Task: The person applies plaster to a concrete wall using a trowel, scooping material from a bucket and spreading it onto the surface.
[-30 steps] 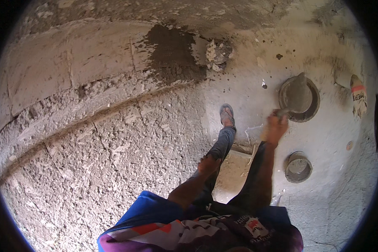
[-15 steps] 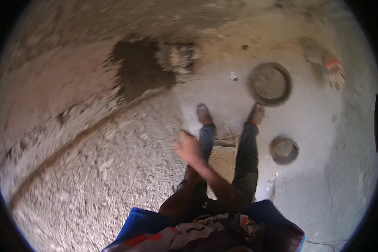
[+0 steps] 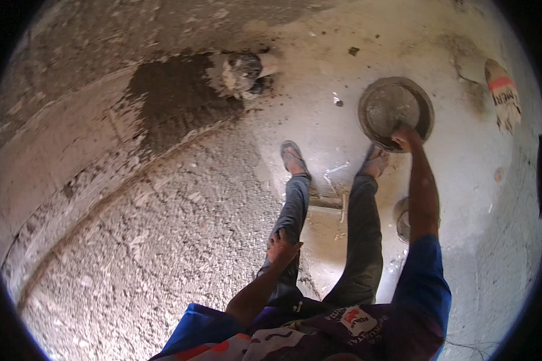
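Observation:
My right hand (image 3: 406, 137) reaches into the near side of a wide, round grey pan (image 3: 365, 107) holding wet grey mix (image 3: 388, 102); its fingers are curled, and what they grip, if anything, is hidden. My left hand (image 3: 281, 246) rests open on my left leg near the knee, fingers apart and holding nothing. Just below the pan is my right sandalled foot (image 3: 373, 163). A smaller round container (image 3: 403, 219) is partly hidden behind my right forearm.
A dark wet mortar patch (image 3: 171, 99) covers part of the ledge (image 3: 54, 156) at left, beside a crumpled lump (image 3: 244, 75). Rough, pitted plaster (image 3: 138, 240) lies below it. A torn paper bag (image 3: 503, 96) is at the far right, small sticks (image 3: 343, 207) between my legs.
My right hand moved from the pan down to near my left leg, then back up into the pan. The view has shifted, so the patch and pan appear farther left than at first.

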Tool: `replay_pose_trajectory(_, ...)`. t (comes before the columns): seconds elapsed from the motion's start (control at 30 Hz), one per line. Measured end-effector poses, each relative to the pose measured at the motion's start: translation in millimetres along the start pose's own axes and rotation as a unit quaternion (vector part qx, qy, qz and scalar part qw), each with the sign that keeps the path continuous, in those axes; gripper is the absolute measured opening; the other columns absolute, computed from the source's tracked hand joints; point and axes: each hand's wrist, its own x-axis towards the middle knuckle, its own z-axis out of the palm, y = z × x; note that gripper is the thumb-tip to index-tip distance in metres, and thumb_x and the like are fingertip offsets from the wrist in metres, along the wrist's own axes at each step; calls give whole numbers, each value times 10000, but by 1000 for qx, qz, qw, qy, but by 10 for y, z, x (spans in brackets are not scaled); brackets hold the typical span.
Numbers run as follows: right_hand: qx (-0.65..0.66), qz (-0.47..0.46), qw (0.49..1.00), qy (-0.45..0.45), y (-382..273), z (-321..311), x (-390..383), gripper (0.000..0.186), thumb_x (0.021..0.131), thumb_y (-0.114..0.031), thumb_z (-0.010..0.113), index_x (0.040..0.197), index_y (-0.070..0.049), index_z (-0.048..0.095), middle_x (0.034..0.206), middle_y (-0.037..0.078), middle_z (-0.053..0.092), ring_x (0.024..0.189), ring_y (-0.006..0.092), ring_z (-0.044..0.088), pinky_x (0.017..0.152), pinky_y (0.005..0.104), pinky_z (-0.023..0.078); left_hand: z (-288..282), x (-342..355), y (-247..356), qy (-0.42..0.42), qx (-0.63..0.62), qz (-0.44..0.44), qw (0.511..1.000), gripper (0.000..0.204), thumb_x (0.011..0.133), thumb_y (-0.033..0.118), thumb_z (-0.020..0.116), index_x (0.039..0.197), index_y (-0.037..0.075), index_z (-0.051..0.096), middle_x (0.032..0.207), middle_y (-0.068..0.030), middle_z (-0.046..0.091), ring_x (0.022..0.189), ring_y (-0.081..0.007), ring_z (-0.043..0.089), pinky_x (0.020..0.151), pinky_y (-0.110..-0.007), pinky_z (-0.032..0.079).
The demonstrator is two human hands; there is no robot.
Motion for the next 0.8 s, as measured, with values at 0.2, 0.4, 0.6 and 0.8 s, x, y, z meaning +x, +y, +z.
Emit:
replay_pose_trajectory(0.2, 283, -1, 957, -67, 28, -107, -989, 172, 631, -157, 619, 698, -47, 505, 514, 38, 470, 406, 166, 474, 377, 286, 388, 60, -120, -212, -78, -78, 9, 994, 963, 621, 609, 631, 1327, 87, 235, 1303, -217, 311, 1210, -420, 289, 906, -537, 345)
replay_pose_trajectory(0.4, 515, -128, 848, -10, -1080, 298, -2453, 162, 716, -145, 602, 796, -43, 505, 583, 20, 470, 427, 137, 463, 392, 264, 394, 230, -51, -794, -62, -181, 129, 973, 1006, 615, 601, 648, 1318, 9, 239, 1274, -264, 353, 1201, -417, 327, 973, -458, 307)
replay_pose_trajectory(0.6, 482, -306, 778, 261, -2426, 1382, -3303, 165, 765, -106, 581, 910, -32, 556, 698, 34, 546, 559, 124, 515, 472, 261, 430, -299, -245, -1201, -98, -291, 167, 937, 877, 680, 546, 617, 1267, -40, 332, 1228, -270, 417, 1160, -365, 406, 981, -381, 317)
replay_pose_trajectory(0.8, 305, -298, 877, 221, -4543, 3311, -3568, 120, 775, -159, 559, 758, -42, 543, 636, 58, 558, 549, 185, 540, 487, 326, 419, -49, -48, -1550, -11, -302, 165, 939, 695, 746, 456, 579, 1217, -24, 405, 1203, -226, 459, 1129, -321, 443, 953, -357, 345)
